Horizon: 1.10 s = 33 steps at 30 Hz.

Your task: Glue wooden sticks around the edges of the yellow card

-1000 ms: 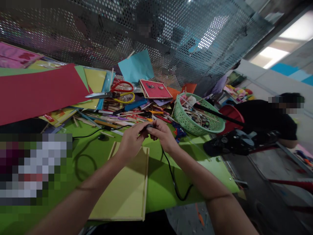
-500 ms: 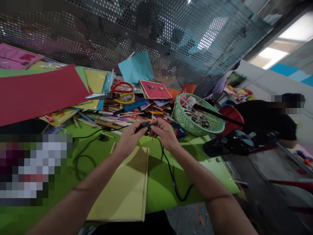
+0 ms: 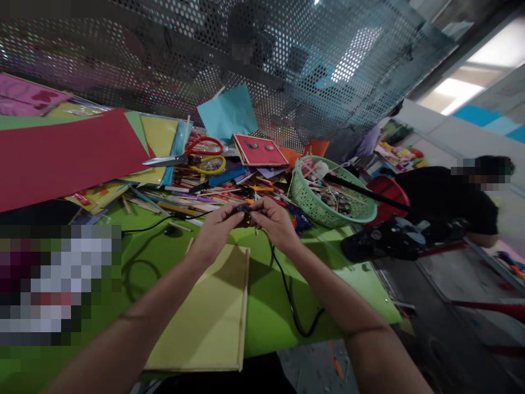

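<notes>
Both hands meet over the green table, pinching a small dark lump [image 3: 244, 208] whose kind I cannot make out. My left hand [image 3: 220, 225] grips it from the left with thumb and fingers. From the other side my right hand [image 3: 271, 220] holds it, fingertips close to the left ones. Below them lies a yellow sheet [image 3: 205, 312] edged with thin wooden sticks. A black cable [image 3: 290, 298] curves across the table under my right forearm. Just beyond the hands, sticks and pens lie in a heap, with red-and-yellow-handled scissors [image 3: 188, 158] on top.
A light green basket [image 3: 328, 210] full of small bits stands right of the hands. Behind the heap are a red stick-framed card [image 3: 261, 150] and a blue paper [image 3: 229, 112]. Red paper [image 3: 74, 156] covers the left. A perforated metal panel [image 3: 164, 71] rises behind. A person [image 3: 447, 197] bends at far right.
Both hands stay in nearly the same place, with only slight finger movement around the dark lump. The person at the right has shifted a little.
</notes>
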### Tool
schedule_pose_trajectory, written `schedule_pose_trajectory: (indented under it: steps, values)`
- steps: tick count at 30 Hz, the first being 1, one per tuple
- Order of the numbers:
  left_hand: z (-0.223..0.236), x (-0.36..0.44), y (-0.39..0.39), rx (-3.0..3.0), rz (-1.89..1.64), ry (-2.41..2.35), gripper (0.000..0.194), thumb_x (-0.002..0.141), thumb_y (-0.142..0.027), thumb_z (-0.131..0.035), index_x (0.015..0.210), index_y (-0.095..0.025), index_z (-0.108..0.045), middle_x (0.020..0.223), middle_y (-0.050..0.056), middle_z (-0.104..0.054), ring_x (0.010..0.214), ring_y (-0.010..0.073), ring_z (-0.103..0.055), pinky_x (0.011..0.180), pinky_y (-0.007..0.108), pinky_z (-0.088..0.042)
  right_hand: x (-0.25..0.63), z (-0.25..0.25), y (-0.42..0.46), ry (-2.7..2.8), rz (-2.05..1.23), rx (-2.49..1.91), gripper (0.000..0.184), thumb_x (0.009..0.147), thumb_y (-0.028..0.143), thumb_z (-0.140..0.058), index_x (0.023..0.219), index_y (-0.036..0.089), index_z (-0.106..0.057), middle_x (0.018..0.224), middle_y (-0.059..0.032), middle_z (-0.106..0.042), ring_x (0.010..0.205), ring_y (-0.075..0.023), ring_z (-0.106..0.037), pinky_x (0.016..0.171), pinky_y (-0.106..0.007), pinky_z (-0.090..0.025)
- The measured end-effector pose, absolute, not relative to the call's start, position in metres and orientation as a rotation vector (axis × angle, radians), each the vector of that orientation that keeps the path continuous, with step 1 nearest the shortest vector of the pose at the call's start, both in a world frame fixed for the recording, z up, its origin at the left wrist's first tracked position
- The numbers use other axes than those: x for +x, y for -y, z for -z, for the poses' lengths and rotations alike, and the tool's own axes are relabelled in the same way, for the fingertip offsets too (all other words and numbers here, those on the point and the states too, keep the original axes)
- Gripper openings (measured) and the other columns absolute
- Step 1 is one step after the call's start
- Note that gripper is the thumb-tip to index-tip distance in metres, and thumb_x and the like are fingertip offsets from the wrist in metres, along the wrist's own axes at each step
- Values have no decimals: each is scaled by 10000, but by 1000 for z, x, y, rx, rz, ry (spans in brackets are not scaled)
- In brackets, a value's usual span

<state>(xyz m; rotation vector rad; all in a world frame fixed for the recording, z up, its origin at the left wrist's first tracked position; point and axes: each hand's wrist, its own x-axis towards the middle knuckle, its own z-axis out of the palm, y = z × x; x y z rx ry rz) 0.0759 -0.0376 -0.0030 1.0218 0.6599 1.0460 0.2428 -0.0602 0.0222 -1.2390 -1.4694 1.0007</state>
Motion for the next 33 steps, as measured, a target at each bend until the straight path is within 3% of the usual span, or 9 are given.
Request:
schedule_pose_trajectory:
  steps: [9, 16, 21, 27, 33]
  values:
    - [2, 76, 38, 965, -1041, -591, 386, 736, -425, -861, 992, -146, -784, 957, 68, -798, 895, 229, -747, 972, 428, -604, 244, -28, 61, 1458, -1095, -1196, 184, 809, 351, -659, 944, 236, -612, 699, 43, -614, 641, -134, -552, 633, -276, -446]
    - [11, 78, 35, 1065, -1062, -627, 480, 734, -494, -883, 1059, -154, -786, 1002, 63, -798, 892, 206, -734, 980, 413, -599, 243, -23, 60, 1441, -1024, -1196, 232, 813, 413, -730, 891, 240, -596, 766, 37, -583, 678, -133, -530, 642, -277, -438]
    - [13, 78, 33, 1094, -1070, -648, 463, 749, -501, -874, 1053, -162, -791, 964, 50, -787, 889, 195, -716, 935, 368, -598, 245, -25, 60, 1471, -1014, -1196, 164, 836, 351, -675, 926, 239, -595, 699, 55, -556, 644, -132, -508, 629, -272, -412]
    - [12, 77, 35, 1134, -1078, -658, 440, 766, -490, -862, 1058, -169, -793, 979, 52, -788, 913, 202, -705, 930, 369, -593, 245, -25, 60, 1445, -1056, -1177, 256, 822, 419, -739, 910, 236, -584, 771, 37, -585, 665, -128, -527, 632, -274, -417]
    - [11, 78, 35, 1088, -1070, -643, 475, 740, -510, -880, 1044, -154, -795, 961, 55, -792, 882, 195, -715, 917, 357, -602, 246, -27, 61, 1488, -1007, -1192, 144, 833, 326, -658, 917, 230, -591, 703, 59, -557, 639, -123, -508, 639, -275, -410]
